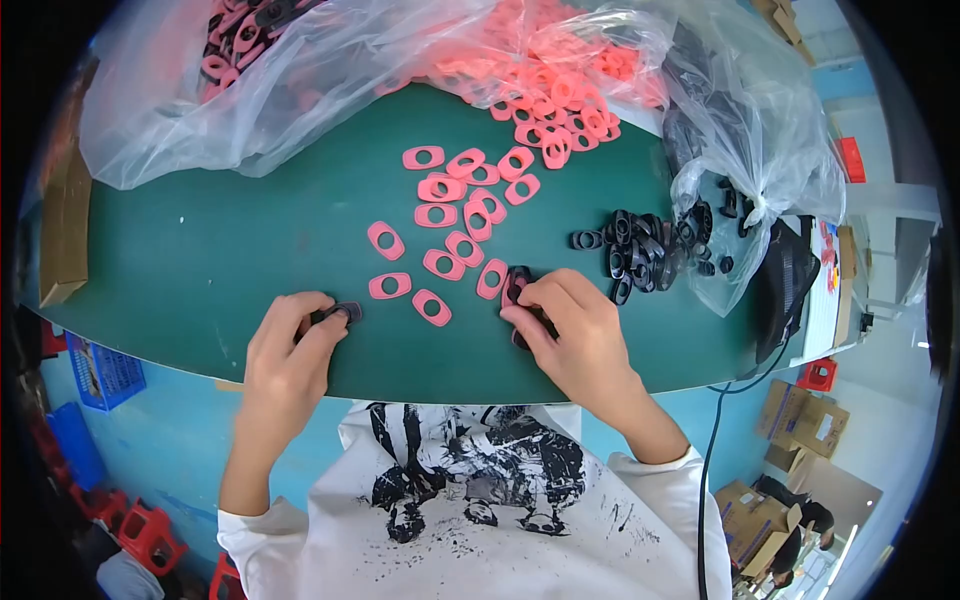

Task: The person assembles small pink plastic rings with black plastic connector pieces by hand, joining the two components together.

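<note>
My left hand [288, 350], near the front edge of the green table, pinches a small black oval part [349, 311] between thumb and fingers. My right hand [580, 335] is closed on a black part with a pink ring [511, 293] against it; the fingers partly cover it. Several loose pink oval rings [436, 215] with round holes lie spread between and beyond my hands. To the right of them, a heap of black oval parts [640, 255] rests on the table, a short way past my right hand.
A clear bag of pink rings [560, 60] spills onto the far side of the green table [250, 230]. At far left another clear bag holds pink-and-black parts [240, 45]. A cardboard box [66, 225] stands at the left edge; a black cable [715, 430] hangs at right.
</note>
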A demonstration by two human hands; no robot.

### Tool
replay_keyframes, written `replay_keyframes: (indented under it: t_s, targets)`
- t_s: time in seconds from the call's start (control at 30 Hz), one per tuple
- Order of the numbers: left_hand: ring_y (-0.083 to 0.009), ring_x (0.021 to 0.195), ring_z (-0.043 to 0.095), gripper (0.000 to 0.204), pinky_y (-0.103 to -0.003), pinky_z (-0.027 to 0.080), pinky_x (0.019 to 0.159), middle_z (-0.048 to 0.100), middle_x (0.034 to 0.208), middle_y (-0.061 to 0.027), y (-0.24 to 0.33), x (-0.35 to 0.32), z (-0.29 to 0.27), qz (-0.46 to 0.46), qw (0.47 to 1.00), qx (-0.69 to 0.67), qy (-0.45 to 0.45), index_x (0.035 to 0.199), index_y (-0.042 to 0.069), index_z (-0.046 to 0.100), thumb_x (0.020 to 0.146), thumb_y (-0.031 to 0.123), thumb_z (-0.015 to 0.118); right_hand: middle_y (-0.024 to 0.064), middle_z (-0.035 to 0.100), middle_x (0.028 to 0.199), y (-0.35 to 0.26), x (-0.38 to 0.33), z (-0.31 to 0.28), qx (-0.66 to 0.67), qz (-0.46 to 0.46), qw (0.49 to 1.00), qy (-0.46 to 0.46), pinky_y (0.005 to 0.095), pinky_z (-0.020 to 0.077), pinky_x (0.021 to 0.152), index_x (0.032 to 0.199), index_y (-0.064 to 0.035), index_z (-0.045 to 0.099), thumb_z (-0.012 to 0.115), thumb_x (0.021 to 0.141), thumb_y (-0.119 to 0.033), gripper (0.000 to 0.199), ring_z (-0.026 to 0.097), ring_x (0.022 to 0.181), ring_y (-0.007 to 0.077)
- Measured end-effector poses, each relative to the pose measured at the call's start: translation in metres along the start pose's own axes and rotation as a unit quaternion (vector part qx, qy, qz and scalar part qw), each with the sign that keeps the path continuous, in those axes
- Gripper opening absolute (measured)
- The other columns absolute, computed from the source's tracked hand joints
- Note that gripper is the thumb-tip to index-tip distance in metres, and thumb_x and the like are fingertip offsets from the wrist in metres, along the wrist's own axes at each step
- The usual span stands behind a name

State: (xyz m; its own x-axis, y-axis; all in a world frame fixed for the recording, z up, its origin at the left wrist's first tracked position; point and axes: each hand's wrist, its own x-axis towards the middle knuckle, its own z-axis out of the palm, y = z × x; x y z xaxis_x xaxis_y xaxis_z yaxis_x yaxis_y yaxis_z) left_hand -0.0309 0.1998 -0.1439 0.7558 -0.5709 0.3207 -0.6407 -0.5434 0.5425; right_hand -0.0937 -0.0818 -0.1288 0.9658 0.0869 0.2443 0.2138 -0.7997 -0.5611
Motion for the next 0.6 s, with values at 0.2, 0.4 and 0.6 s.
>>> replay_keyframes:
  t_s: [0.2,0.4,0.6]
  targets:
    - [-0.0286,0.085,0.063,0.030,-0.034,0.052,0.066,0.062,0.108,-0.0161,-0.008,-0.004,0.001,-0.026,0.998,-0.054,0.014,0.099,-0.001,0.063,0.072,-0.006,0.075,0.0098,0.063,0.082,-0.004,0.001,-0.013,0.062,0.059,0.995,-0.046,0.0313,0.0498,0.059,0.089,0.0004,0.065,0.080,0.074,-0.002,0.021,0.062,0.067,0.0203]
    - [-0.0297,0.085,0.064,0.024,-0.037,0.051,0.077,0.062,0.109,-0.0154,0.068,-0.025,-0.014,0.189,0.771,-0.556,-0.248,0.099,0.006,0.061,0.089,0.023,0.073,0.0096,0.064,0.082,-0.004,0.002,-0.014,0.085,0.054,0.991,-0.092,0.0305,0.0486,0.057,0.093,0.0002,0.068,0.079,0.075,-0.002,0.021,0.062,0.065,0.0203]
    - [-0.0297,0.084,0.062,0.023,-0.037,0.051,0.073,0.061,0.102,-0.0124,0.113,-0.090,0.045,0.062,0.557,-0.726,-0.399,0.097,0.004,0.059,0.091,0.024,0.070,0.0101,0.064,0.078,-0.005,0.010,-0.006,-0.019,-0.026,0.998,-0.051,0.0335,0.0495,0.059,0.088,0.0009,0.071,0.078,0.075,-0.003,0.015,0.061,0.067,0.0250]
